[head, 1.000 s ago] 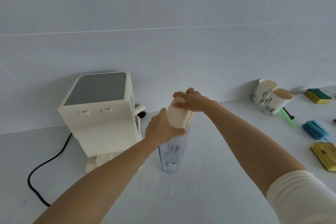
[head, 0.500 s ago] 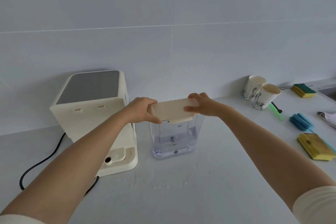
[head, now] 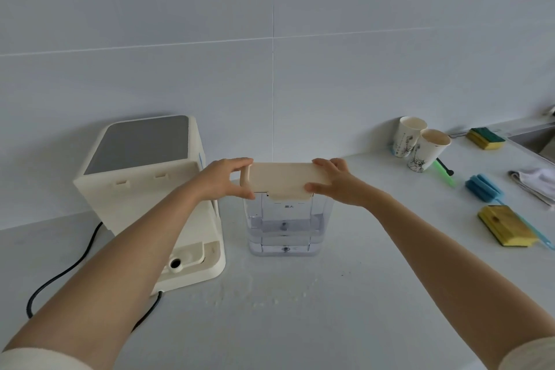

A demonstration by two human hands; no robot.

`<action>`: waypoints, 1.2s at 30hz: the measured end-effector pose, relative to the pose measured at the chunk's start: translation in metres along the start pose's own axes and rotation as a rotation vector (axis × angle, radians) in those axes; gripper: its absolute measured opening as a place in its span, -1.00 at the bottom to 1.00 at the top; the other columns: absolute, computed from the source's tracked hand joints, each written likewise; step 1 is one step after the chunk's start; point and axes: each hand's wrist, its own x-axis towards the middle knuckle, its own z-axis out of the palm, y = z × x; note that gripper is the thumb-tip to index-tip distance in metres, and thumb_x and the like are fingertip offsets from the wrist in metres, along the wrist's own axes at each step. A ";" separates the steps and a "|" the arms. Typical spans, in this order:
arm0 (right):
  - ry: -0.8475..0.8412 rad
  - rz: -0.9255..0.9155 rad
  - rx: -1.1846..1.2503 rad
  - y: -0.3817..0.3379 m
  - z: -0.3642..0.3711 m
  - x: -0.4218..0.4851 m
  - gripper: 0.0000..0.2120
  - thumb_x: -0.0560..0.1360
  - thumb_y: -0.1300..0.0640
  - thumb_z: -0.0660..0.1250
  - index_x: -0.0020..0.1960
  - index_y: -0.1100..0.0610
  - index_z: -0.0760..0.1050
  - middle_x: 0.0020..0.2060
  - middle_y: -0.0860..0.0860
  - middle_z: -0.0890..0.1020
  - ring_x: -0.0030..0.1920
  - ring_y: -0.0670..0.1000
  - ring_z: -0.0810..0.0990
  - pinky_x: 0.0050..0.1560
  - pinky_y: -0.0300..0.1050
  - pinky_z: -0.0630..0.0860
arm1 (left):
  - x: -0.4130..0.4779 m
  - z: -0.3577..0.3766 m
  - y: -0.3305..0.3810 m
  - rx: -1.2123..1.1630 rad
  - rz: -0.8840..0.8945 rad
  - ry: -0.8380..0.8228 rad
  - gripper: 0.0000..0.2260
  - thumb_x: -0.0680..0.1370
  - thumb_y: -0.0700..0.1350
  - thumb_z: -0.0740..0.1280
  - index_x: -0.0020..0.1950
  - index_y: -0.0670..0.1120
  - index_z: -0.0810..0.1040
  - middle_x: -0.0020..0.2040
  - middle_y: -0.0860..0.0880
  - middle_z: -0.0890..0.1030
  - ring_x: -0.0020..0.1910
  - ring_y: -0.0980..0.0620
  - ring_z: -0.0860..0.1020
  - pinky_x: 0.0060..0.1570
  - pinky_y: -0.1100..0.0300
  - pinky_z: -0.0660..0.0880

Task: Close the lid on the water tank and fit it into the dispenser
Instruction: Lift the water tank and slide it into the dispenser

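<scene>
A clear water tank [head: 285,225] with a little water stands upright on the white counter, just right of the cream dispenser [head: 144,189]. A cream lid [head: 279,179] lies flat across the tank's top. My left hand [head: 223,179] grips the lid's left end and my right hand [head: 333,182] grips its right end. The dispenser's rear faces me, showing its empty base bay with a round inlet [head: 175,263].
A black power cord [head: 69,267] runs from the dispenser across the left counter. Two paper cups [head: 420,144] stand at the back right. Sponges [head: 506,225], a blue brush [head: 483,185], a cloth [head: 537,183] and a sink edge [head: 537,137] lie further right.
The tank has turned from end-on to broadside. The lid went from tilted upright to lying flat on the tank, with a hand at each end.
</scene>
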 end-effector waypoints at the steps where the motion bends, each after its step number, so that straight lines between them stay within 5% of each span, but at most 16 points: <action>1: -0.001 -0.005 0.030 0.002 0.001 -0.002 -0.24 0.37 -0.17 0.33 0.44 -0.07 0.03 0.43 0.06 0.01 0.33 0.13 0.25 0.35 0.03 0.26 | -0.001 0.003 -0.004 -0.035 -0.017 -0.025 -0.08 0.23 -0.01 0.54 0.46 0.05 0.10 0.48 0.04 0.24 0.42 0.05 0.27 0.36 0.16 0.21; 4: 0.010 -0.010 0.210 0.015 0.002 -0.010 -0.06 0.31 -0.02 0.45 0.46 -0.12 -0.12 0.48 0.04 -0.06 0.43 0.13 0.12 0.40 0.12 0.19 | -0.001 0.020 -0.020 -0.203 -0.108 -0.085 0.15 0.18 -0.01 0.56 0.46 0.12 -0.25 0.53 0.02 0.07 0.42 0.01 0.27 0.35 0.06 0.25; 8: -0.069 0.043 0.497 0.032 0.001 -0.016 0.10 0.29 0.23 0.48 0.45 -0.10 -0.29 0.51 0.09 -0.02 0.44 0.16 0.18 0.37 0.10 0.23 | 0.002 0.040 -0.033 -0.325 -0.185 -0.069 0.20 0.18 -0.03 0.56 0.43 0.10 -0.35 0.54 -0.05 0.04 0.42 -0.05 0.26 0.35 0.03 0.26; 16: -0.097 0.133 0.520 0.039 0.038 -0.011 0.03 0.27 0.24 0.50 0.47 -0.01 -0.13 0.46 0.09 0.16 0.43 0.11 0.18 0.42 0.08 0.21 | -0.002 0.079 -0.040 -0.425 -0.146 -0.060 -0.06 0.22 -0.05 0.56 0.43 0.02 0.05 0.43 0.03 0.25 0.41 -0.06 0.24 0.36 0.09 0.24; 20: -0.065 0.175 0.544 0.043 0.048 -0.008 -0.06 0.25 0.28 0.50 0.44 0.04 0.01 0.38 0.11 0.29 0.32 0.04 0.28 0.26 -0.07 0.28 | 0.000 0.086 -0.039 -0.388 -0.167 -0.014 -0.08 0.22 -0.03 0.56 0.43 -0.03 0.09 0.41 0.00 0.31 0.38 -0.02 0.28 0.38 0.02 0.25; 25: -0.009 0.183 0.529 0.042 0.055 -0.006 -0.06 0.23 0.25 0.52 0.44 0.08 0.03 0.41 0.11 0.25 0.41 0.12 0.22 0.42 0.12 0.22 | 0.004 0.088 -0.034 -0.341 -0.217 0.065 -0.18 0.23 0.02 0.54 0.36 -0.09 0.19 0.35 -0.05 0.39 0.31 -0.06 0.37 0.28 0.06 0.34; 36: -0.001 0.177 0.444 0.038 0.052 -0.009 -0.13 0.21 0.31 0.52 0.40 0.20 0.14 0.37 0.14 0.29 0.34 0.13 0.30 0.34 0.03 0.31 | -0.002 0.086 -0.029 -0.337 -0.209 0.095 -0.29 0.21 0.00 0.55 0.26 -0.10 0.32 0.22 -0.05 0.50 0.22 -0.05 0.44 0.08 0.18 0.35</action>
